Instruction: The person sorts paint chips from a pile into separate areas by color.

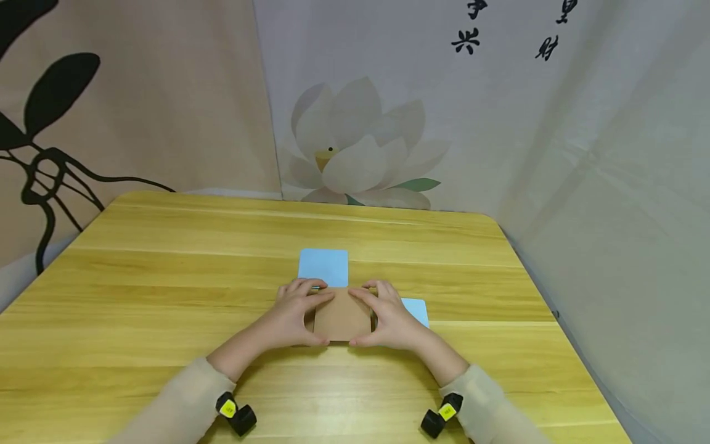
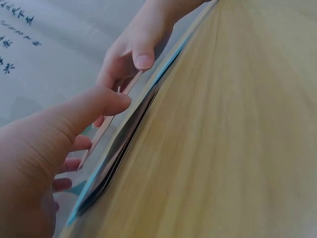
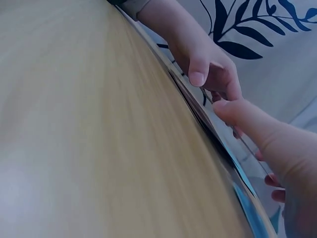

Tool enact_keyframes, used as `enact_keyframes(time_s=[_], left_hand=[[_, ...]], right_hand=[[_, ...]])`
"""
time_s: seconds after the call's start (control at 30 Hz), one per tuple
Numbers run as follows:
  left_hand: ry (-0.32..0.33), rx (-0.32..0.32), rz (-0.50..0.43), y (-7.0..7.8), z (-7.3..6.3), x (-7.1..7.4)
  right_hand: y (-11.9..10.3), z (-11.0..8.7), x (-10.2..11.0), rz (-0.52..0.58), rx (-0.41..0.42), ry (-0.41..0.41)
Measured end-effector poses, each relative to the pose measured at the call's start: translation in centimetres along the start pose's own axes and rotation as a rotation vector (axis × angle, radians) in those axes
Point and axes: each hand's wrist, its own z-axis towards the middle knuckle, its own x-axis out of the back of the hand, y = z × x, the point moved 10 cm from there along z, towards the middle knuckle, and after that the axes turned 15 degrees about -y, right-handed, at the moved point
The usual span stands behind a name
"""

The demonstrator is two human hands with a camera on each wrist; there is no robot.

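A thin brown square card point(image 1: 342, 314) is held level, a little above the table, between both hands. My left hand point(image 1: 289, 316) pinches its left side, thumb at the near corner and fingers along the far edge. Its right side is gripped the same way by my right hand point(image 1: 392, 317). Below the card, several thin dark-edged sheets point(image 2: 121, 151) lie flat on the table. One light blue square point(image 1: 323, 266) lies just beyond the card; another blue square point(image 1: 416, 310) is partly hidden behind my right hand.
The wooden table point(image 1: 166, 265) extends all around the hands. Behind it hangs a pale curtain point(image 1: 360, 37) with a printed lotus and black characters. Black cameras point(image 1: 235, 414) are strapped to both wrists over beige sleeves.
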Motion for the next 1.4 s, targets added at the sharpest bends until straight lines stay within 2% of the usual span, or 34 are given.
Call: enact_keyframes(time_s=[0.27, 0.53, 0.83, 1.03, 1.4], left_hand=[[-0.014, 0.047, 0.003, -1.5, -1.8, 0.4], [-0.031, 0.067, 0.008, -2.5, -2.7, 0.5], [-0.059, 0.064, 0.011, -2.7, -2.9, 0.4], [-0.076, 0.070, -0.005, -2.7, -2.9, 0.4], [-0.048, 0.052, -0.020, -2.7, -2.9, 0.5]], right_hand=[[-1.4, 1.7, -1.1, -0.043, 0.002, -0.028], [-1.9, 2.8, -2.0, -0.044, -0.025, -0.065], [-1.7, 3.1, -2.8, -0.018, -0.055, -0.121], [-1.5, 3.2, -3.0, -0.040, -0.060, -0.134], [-1.7, 2.7, -2.9, -0.058, -0.039, -0.146]])
